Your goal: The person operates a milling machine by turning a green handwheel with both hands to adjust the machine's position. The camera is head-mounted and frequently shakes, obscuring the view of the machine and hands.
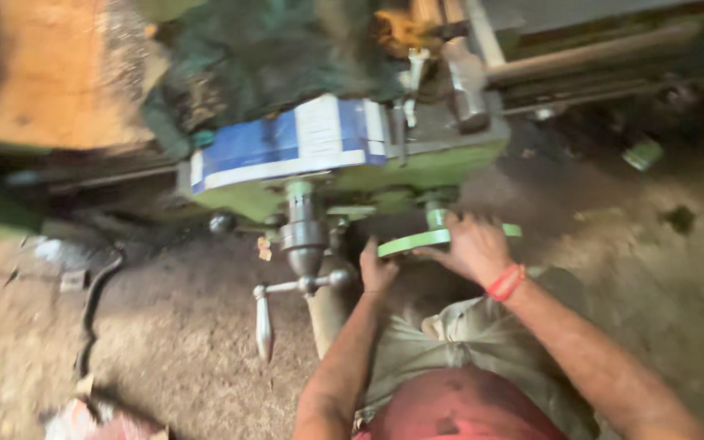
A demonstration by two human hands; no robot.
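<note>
Both hands on the green handwheel [417,239] under the green lathe [344,175]: right hand [472,247] grips its rim from above; left hand [376,266] clasps its left edge; a steel crank [299,287] hangs just left of the wheel.

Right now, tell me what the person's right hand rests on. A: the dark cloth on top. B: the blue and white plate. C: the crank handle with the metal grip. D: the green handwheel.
D: the right hand lies over the rim of the green handwheel, while the crank handle hangs untouched further left.
</note>
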